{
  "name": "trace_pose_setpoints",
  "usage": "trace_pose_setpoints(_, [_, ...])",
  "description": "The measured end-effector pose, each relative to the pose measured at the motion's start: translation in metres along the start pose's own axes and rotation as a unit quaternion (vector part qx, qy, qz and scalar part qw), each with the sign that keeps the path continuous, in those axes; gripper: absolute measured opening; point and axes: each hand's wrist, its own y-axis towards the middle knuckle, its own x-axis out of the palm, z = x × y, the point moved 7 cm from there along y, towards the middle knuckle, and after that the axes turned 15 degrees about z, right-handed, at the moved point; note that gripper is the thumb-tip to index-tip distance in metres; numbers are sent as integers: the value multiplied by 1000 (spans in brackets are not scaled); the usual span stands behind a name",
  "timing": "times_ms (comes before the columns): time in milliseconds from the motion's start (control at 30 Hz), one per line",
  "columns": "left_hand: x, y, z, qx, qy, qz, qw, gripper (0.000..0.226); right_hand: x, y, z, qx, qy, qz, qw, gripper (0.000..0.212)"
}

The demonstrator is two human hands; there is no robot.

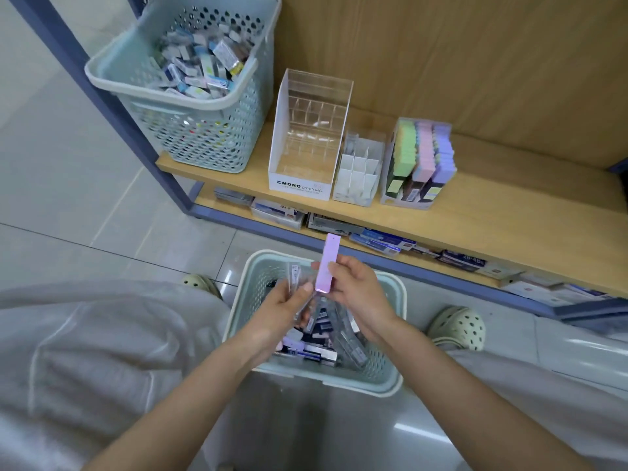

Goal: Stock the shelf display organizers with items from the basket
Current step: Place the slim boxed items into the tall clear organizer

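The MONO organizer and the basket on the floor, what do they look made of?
MONO organizer: clear glossy plastic, probably acrylic; the shelf shows through its dividers. Floor basket: matte pale-green moulded plastic, judging by its punched holes and rolled rim.

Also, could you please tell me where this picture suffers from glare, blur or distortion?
Head view: the wide lens bends the shelf edge; the basket on the shelf is smeared with blur; white streaks glare on the floor; the lilac box in the right hand is sharp, the clear packets in the left hand softer.

Lilac packet (327, 266) — pale-teal perforated basket (390, 294)
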Motion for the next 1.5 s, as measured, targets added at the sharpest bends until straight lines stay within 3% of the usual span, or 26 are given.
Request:
trace_pose_setpoints(167, [-12, -14, 34, 18, -1, 22, 1000, 24, -18, -8, -37, -80, -18, 61, 995, 9])
trace_pose_setpoints(467, [-5, -22, 117, 96, -28, 68, 993, 16, -36, -33, -103, -233, -185, -6, 955, 18])
trace_pose_setpoints(733, [15, -14, 155, 150, 64, 58, 985, 7, -61, -35, -145, -218, -59, 16, 974, 17])
trace_pose_setpoints(833, [27, -9, 179, 179, 77, 34, 980, 6, -83, -23, -163, -225, -45, 63, 971, 14])
trace_pose_setpoints(1000, [43, 11, 212, 239, 128, 14, 963, 9, -118, 7, -189, -299, -176, 167, 923, 13])
trace_pose_setpoints(1133, [41, 30, 230, 257, 109, 29, 960, 13, -111, 31, -202, -346, -244, 209, 882, 11])
trace_pose_setpoints(1367, [26, 55, 255, 243, 24, 73, 967, 10, -54, 78, -222, -420, -295, 172, 841, 9])
trace_pose_setpoints(1500, [6, 71, 265, 245, 27, 120, 962, 10, -20, 91, -235, -471, -275, 159, 823, 12])
